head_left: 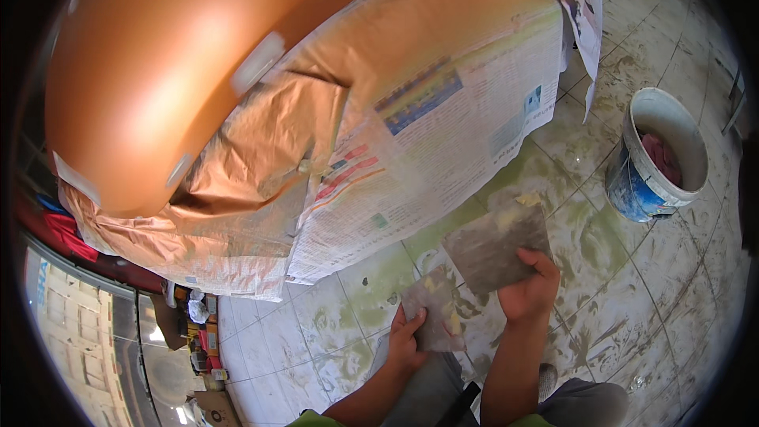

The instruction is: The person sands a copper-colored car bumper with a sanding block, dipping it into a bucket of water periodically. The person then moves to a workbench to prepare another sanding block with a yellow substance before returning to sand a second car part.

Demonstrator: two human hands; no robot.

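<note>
My left hand grips a smaller grey square plate with pale yellow smears, thumb over its face. My right hand holds a larger, darker grey square plate with a yellowish patch on its far corner; it is up and to the right of the other plate. Above and left of both hands is a curved, glossy orange painted panel, with several pale patches on it. Masking newspaper, wrinkled and partly coated in orange paint, hangs below the panel and along its side.
A white-and-blue bucket with a pinkish cloth inside stands on the right of the smeared tile floor. Assorted cans and boxes line the lower left, beside a reflective surface. My legs show at the bottom.
</note>
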